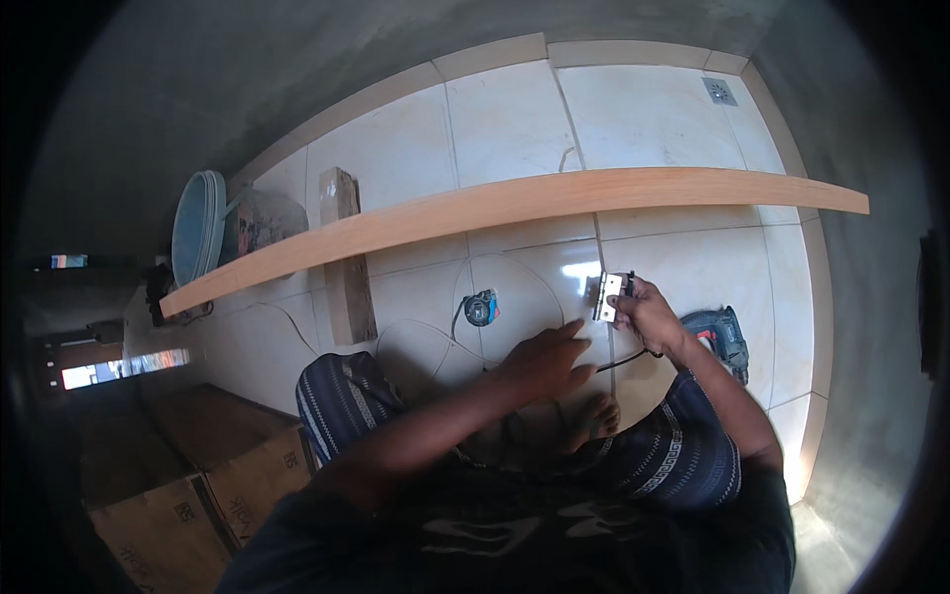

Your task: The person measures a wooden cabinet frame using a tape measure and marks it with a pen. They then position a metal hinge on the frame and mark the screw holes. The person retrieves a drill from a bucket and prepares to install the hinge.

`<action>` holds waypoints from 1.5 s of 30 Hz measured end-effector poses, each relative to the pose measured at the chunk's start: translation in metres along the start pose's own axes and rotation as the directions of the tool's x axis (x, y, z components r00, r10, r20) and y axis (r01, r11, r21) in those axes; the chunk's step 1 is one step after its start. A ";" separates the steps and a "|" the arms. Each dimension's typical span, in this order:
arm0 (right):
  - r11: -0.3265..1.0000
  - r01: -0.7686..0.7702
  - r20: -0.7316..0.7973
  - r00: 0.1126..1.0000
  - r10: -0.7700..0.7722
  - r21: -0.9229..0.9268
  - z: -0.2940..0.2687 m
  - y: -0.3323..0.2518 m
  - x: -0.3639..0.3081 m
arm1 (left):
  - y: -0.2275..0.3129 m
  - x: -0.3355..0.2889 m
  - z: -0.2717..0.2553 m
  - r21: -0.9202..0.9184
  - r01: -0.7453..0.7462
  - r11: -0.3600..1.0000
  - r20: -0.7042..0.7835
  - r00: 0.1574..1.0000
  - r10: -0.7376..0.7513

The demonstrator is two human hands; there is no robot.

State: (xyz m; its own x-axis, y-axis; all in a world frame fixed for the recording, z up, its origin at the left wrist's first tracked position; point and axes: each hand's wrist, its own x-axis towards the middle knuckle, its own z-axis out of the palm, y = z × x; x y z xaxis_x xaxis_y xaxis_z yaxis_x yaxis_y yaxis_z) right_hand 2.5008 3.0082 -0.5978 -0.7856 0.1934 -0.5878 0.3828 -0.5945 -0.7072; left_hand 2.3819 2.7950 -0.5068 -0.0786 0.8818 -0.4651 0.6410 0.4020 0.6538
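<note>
A silvery door hinge (611, 296) with screw holes is gripped between the thumb and fingers of my right hand (648, 315). Just left of it and a little nearer, my left hand (547, 357) reaches toward the hinge with its fingers stretched out. The left hand does not appear to touch the hinge. Beyond both hands a long wooden panel (534, 203), seen along its narrow edge, runs across the floor from left to right. One end of a wooden block (349, 297) sticks out from under it on the left.
On the tiled floor (416, 129) lie a blue and black tape measure (482, 308) and a looping thin cable. A dark power tool (729, 337) lies right of my right arm. At left stand a bucket (198, 228) and cardboard boxes (168, 530). A floor drain (720, 92) sits far right.
</note>
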 end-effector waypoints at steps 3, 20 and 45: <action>0.909 -0.035 0.110 0.990 0.088 -0.416 0.016 -0.008 0.036 | -0.011 -0.074 -0.032 0.112 0.034 0.993 0.296 0.953 -0.066; 0.069 0.114 0.098 0.976 -0.193 -0.991 0.133 0.099 0.155 | -0.078 -0.251 -0.016 0.253 0.025 0.967 0.157 0.985 -0.066; -0.159 0.577 0.585 0.702 -0.406 -0.802 0.174 0.067 0.088 | -0.137 -0.243 -0.066 0.312 0.156 0.937 -0.126 0.985 -0.122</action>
State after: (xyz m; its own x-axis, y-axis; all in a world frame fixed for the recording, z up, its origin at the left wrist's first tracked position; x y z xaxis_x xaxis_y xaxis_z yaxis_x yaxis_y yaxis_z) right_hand 2.3725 2.8493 -0.6284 -0.9913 -0.0799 0.1043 -0.1240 0.8313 -0.5418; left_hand 2.2631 2.5420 -0.4438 -0.2515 0.8501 -0.4626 0.8269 0.4371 0.3538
